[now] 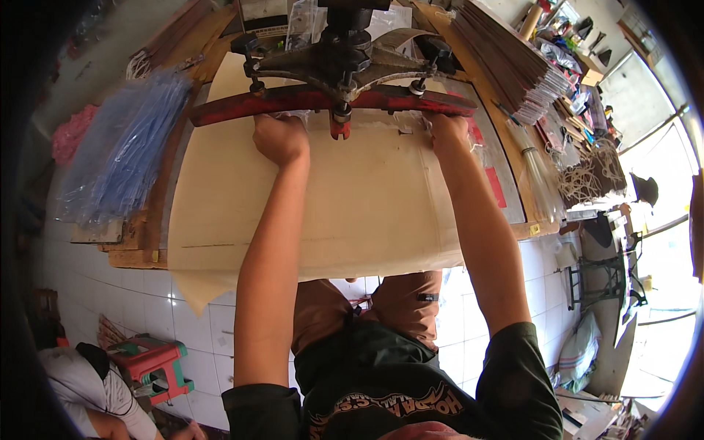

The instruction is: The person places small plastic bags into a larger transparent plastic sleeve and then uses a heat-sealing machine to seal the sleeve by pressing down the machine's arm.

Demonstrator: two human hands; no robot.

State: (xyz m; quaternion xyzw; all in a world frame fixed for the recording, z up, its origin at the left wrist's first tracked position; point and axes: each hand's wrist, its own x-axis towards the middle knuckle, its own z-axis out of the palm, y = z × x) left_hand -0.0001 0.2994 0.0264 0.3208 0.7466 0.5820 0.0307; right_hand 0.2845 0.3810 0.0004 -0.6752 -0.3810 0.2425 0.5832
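Dark shirt point(374, 367), cream sheet point(359, 198) beneath hands point(282, 139) point(449, 130)

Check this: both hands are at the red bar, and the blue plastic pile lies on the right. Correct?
No: the head view shows the blue plastic pile on the left. The left hand and right hand are indeed at the red bar.

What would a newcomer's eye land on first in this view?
Probably the long red bar under the dark metal frame, crossing the upper middle, with the left hand and right hand at its near edge, fingers mostly hidden. Below it spreads a broad cream sheet; a shiny pile of bluish plastic lies to the left.
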